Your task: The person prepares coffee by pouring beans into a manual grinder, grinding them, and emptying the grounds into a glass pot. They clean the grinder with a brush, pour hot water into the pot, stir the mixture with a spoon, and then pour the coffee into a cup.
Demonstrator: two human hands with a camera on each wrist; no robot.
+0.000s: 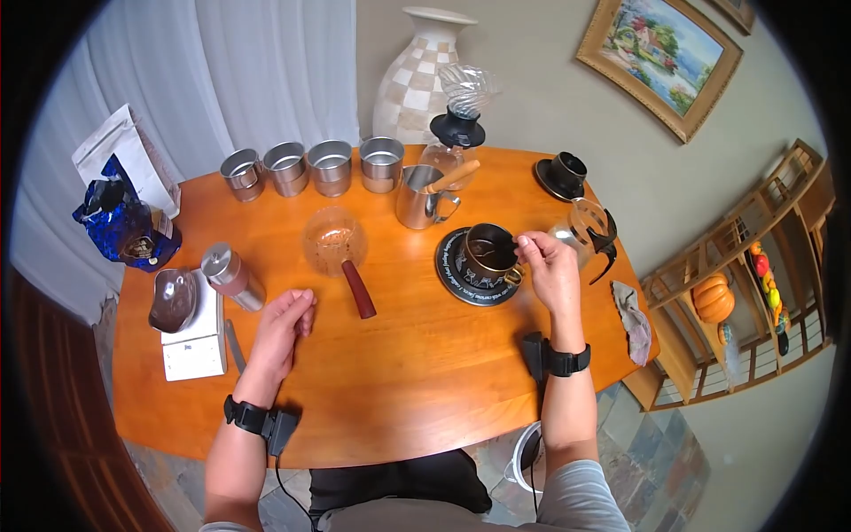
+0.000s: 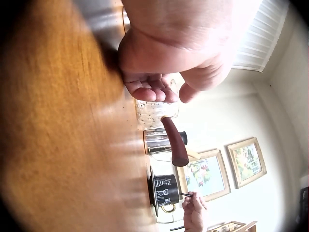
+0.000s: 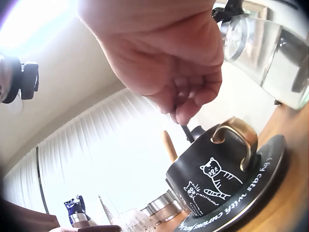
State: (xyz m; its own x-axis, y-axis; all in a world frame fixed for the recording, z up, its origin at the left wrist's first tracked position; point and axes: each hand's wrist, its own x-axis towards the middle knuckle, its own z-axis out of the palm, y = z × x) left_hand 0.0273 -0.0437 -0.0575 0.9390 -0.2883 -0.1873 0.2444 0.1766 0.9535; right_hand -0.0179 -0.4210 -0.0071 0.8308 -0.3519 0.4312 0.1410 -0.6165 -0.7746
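Note:
My right hand (image 1: 553, 268) pinches a thin black utensil handle (image 3: 187, 133) between thumb and fingertips. Its lower end dips over the rim into a black cup (image 3: 207, 169) with white cat drawings and a gold handle; dark liquid shows inside. The cup stands upright on a black saucer (image 1: 451, 270) with white lettering. Loosely curled and holding nothing, my left hand (image 1: 284, 330) rests at the table's left front. Beyond it is a clear glass pot (image 1: 333, 232) with a dark red handle (image 1: 358, 289).
Left stand a coffee grinder (image 1: 232, 277), a white scale (image 1: 195, 356) with a dark dish, and bags (image 1: 133, 232). Several metal cups (image 1: 330, 168) line the back, near a metal pitcher (image 1: 417, 202) and glass dripper (image 1: 464, 93). Right are a glass server (image 1: 585, 222) and cloth (image 1: 631, 321).

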